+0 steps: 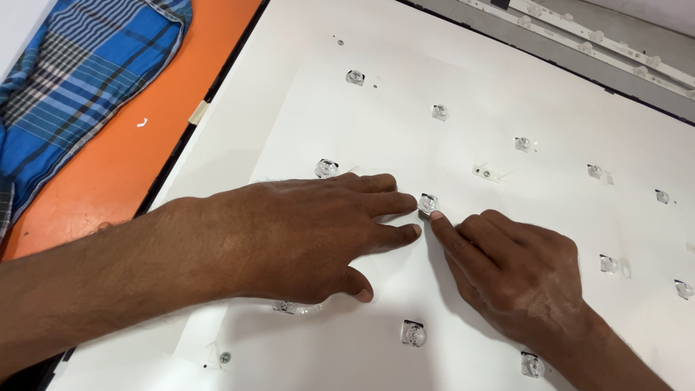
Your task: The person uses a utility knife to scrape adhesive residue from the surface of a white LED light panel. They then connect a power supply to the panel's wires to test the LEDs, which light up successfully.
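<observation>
- Landmark: the small clear domed plastic lens [428, 203] seated on the large white reflector sheet [463, 87], between the two hands.
- Far left of the lens: blue plaid cloth [79, 72] on the orange table top [145, 156] (well apart from the work).
- Left hand [289, 239]: lies flat, palm down, on the sheet just left of the lens; fingers spread and extended, nothing gripped. Its index fingertip touches the lens's left edge.
- Right hand [521, 279]: below-right of the lens, loosely curled, holding nothing; index finger extended up-left, tip touching the lens's lower-right edge.
- Key relation: the lens sits pinched between both index fingertips; both hands equally near. No long axis (round dome).
- Right of the lens: more identical lenses in rows; white LED strips [601, 40] lie at the far upper right.
</observation>
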